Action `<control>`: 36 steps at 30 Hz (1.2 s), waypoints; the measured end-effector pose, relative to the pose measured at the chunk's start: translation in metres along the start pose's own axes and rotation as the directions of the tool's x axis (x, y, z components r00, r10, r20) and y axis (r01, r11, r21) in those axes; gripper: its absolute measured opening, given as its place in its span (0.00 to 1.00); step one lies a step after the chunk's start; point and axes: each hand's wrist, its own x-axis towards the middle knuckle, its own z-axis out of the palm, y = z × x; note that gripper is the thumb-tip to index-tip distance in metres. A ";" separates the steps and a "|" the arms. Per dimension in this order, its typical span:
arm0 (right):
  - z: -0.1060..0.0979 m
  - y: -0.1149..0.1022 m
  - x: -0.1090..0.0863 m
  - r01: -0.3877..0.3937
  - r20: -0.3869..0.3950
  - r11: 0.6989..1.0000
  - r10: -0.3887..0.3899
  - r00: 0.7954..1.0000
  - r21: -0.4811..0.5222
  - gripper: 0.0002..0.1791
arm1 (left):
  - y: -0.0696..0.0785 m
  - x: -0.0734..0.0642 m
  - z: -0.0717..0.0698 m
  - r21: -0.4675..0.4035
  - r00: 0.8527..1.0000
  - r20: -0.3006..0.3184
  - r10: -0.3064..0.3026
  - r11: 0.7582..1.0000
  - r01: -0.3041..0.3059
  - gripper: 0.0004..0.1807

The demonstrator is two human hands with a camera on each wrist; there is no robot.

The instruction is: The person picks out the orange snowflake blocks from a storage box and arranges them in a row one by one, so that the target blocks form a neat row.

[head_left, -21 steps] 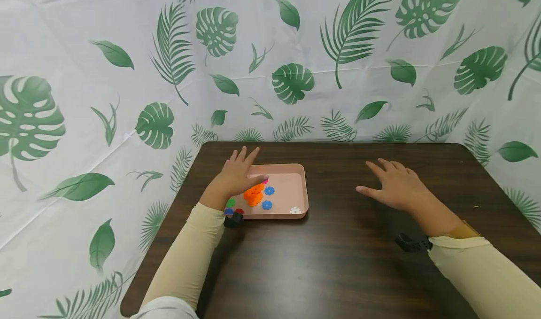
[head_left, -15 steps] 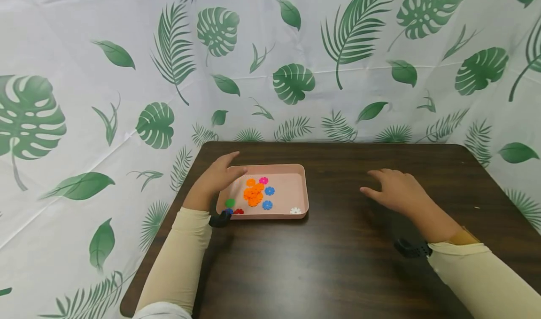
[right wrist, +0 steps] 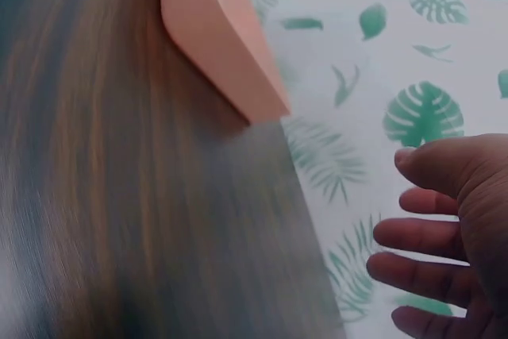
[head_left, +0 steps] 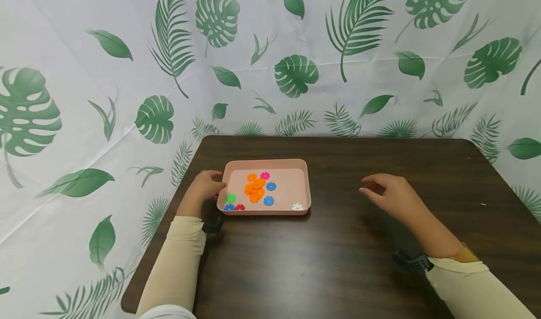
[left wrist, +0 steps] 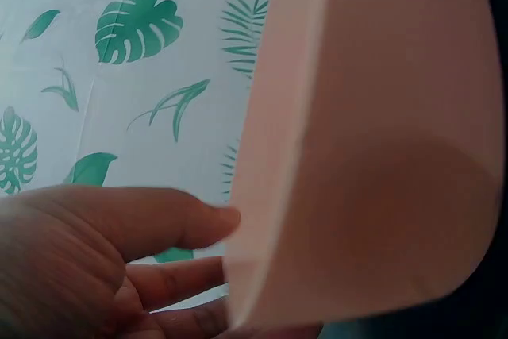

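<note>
A shallow pink tray [head_left: 289, 178] stands on the table at left of centre in the head view. My left hand [head_left: 202, 188] is at its left end, the thumb over the rim and the fingers at the outer side. In the left wrist view the left thumb [left wrist: 190, 220] meets the tray's edge, and the other fingertips are hidden behind the tray [left wrist: 397, 117]. Inside lie a heap of orange notched plastic discs [head_left: 255, 190] and several loose ones. My right hand [head_left: 389, 194] hovers over the table on the right, fingers loosely bent, holding nothing.
The dark wood table [head_left: 304, 262] runs back to a white leaf-print cloth [head_left: 253, 107]. In the tray, blue discs [head_left: 269, 200] lie beside the heap, a white disc [head_left: 297, 206] at the near right corner, and green [head_left: 231, 198] and red discs [head_left: 239, 207] near the left end.
My left hand has moved from over the tray left and down to its left rim, its fingers closing in there. My right hand's fingers have bent, with the hand nearly in place.
</note>
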 end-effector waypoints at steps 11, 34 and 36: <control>0.038 -0.031 0.035 0.179 -0.087 0.980 -0.172 0.981 0.088 0.15 | 0.007 -0.002 0.017 0.025 0.999 -0.050 0.008 1.000 -0.007 0.31; 0.102 -0.087 0.114 0.185 0.129 0.975 -0.201 0.971 0.126 0.21 | 0.038 -0.003 0.055 0.020 0.995 0.012 0.098 0.995 -0.098 0.29; 0.108 -0.093 0.119 0.166 0.195 0.982 -0.181 0.964 0.090 0.21 | 0.038 -0.002 0.057 0.036 0.996 0.005 0.087 0.996 -0.087 0.29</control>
